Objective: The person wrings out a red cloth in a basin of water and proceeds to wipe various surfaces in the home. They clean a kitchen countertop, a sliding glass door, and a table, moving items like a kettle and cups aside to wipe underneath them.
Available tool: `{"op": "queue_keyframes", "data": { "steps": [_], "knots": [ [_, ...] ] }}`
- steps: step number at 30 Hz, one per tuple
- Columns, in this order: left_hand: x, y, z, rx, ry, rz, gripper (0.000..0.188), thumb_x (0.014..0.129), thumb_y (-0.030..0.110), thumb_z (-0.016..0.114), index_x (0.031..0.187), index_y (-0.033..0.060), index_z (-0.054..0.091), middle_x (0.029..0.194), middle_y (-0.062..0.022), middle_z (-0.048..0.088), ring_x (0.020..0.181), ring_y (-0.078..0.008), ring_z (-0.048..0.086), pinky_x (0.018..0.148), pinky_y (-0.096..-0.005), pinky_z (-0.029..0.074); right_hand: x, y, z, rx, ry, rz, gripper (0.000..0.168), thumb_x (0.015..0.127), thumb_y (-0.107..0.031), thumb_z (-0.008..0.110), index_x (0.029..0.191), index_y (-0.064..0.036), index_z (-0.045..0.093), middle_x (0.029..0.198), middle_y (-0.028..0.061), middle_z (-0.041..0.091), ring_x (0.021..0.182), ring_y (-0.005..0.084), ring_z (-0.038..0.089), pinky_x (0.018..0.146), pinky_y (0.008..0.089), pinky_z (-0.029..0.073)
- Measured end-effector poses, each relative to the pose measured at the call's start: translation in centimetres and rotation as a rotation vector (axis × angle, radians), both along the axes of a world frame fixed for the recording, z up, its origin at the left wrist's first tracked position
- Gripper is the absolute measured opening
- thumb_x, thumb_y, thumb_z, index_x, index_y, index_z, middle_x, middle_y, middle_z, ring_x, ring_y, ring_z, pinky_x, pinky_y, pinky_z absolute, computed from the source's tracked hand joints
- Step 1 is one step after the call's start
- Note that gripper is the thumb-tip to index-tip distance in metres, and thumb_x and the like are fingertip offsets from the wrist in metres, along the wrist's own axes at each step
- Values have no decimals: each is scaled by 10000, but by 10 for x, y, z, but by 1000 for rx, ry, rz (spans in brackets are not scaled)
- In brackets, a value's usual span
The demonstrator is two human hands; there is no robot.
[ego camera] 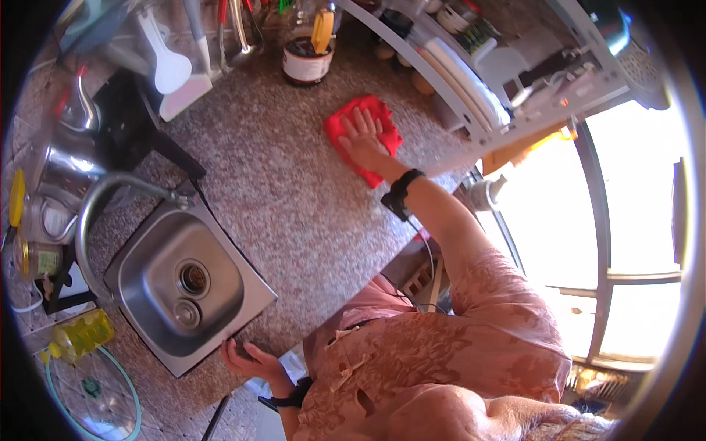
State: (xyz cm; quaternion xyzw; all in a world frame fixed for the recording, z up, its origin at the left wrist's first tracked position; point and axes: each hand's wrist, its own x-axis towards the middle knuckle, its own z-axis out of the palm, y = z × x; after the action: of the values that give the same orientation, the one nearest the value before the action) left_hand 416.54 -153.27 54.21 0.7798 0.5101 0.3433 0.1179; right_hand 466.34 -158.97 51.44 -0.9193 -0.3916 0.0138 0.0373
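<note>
A red cloth (367, 171) lies on the speckled stone-look countertop (276, 182). My right hand (363, 132) presses flat on it, palm down with the fingers spread. Nearer my body, my left hand (251, 361) rests at the counter's front edge, just beside the corner of the steel sink (179, 353), with its fingers loosely curled and nothing seen in it. In the sink a round metal stopper (187, 313) lies beside the drain (194, 277).
A curved faucet (83, 220) arches over the sink. Behind the cloth stand a jar (307, 66) and a white rack (469, 116). A dark pan handle (177, 154), a yellow bottle (85, 333) and a glass lid (94, 397) are at the left.
</note>
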Motion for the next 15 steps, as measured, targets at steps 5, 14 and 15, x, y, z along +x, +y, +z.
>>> {"op": "queue_keyframes", "data": {
  "steps": [5,14,15],
  "knots": [
    [0,-2,10,-27,-83,-74,254,913,184,485,1037,-34,523,1141,-202,517,1058,-346,483,923,-463,363,-155,-58,17,97,49,194,584,899,-434,449,1395,-149,331,1486,179,154,1378,387,83,1092,567,59],
    [-4,-2,-1,-94,-90,-83,286,927,206,461,1071,-38,493,1210,-221,461,1115,-351,449,965,-478,328,-29,-46,-6,9,-2,-210,614,886,-520,404,1407,-211,303,1481,183,151,1353,462,49,996,707,61],
    [-5,-1,-1,-79,-47,-88,290,929,212,462,1075,-36,492,1215,-222,457,1118,-350,447,966,-479,328,1,-39,-2,76,58,-359,618,891,-536,372,1416,-222,285,1488,179,136,1356,459,30,991,712,58]
  ]
}}
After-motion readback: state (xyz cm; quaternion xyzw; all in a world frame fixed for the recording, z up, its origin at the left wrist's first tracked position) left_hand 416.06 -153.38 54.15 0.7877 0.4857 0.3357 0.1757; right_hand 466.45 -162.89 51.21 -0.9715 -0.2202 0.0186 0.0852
